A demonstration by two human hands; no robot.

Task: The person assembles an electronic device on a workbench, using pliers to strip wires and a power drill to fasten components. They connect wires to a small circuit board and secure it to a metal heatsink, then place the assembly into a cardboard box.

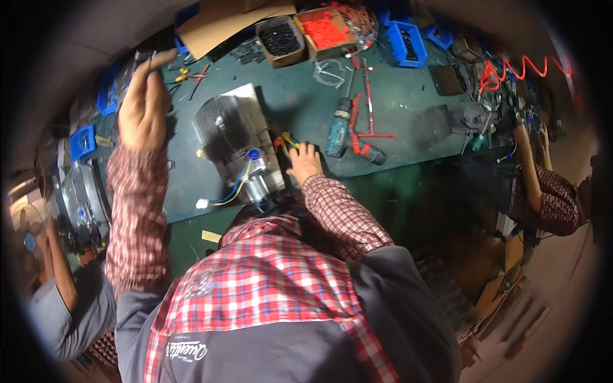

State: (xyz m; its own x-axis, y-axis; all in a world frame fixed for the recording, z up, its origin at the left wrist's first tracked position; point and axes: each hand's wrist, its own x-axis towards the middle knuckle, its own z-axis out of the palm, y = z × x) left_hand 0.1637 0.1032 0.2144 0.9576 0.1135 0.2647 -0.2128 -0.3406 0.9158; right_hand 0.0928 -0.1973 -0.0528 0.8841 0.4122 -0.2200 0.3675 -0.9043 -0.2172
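At the near side of the green bench [300, 99] sits a finned motor unit [220, 121], tilted on the top, with twelve o'clock taken from it toward the far edge. The step in hand looks like a pause between handlings, with both hands beside the unit rather than working on it. A next move on it would likely call for a firm hold on the housing, clear of the wires [233, 195] that trail toward seven o'clock (they look easy to snag).

Near half past nine, well apart from the housing, the left hand [143, 115] is raised, its forearm running up from six and a finger pointing toward two; whether it pinches something small, I cannot tell. Toward four o'clock, the right hand [305, 165] lies palm down, fingers loosely spread and gripping nothing visible, just beside a yellow-handled tool [288, 140]; contact is unclear. Its forearm slants in from five.
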